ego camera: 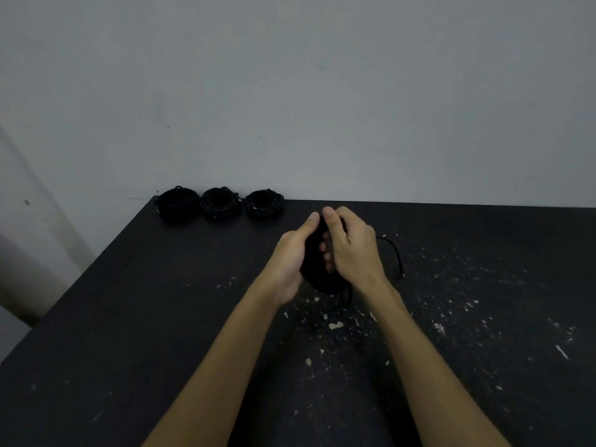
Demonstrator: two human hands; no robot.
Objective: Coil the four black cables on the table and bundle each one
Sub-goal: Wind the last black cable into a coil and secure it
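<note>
On the black table, three coiled bundles sit in a row at the far edge by the wall, well apart from us. Our left hand and right hand both grip the fourth cable above the tabletop, its loose tail trailing right. It looks light, limp and springy, so we judge the stacked loops are best clamped, not the tail.

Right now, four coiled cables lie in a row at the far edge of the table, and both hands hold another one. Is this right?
Not quite. The head view shows three coiled cables in the row at the far edge of the table, not four. The left hand and right hand do hold another cable.
</note>
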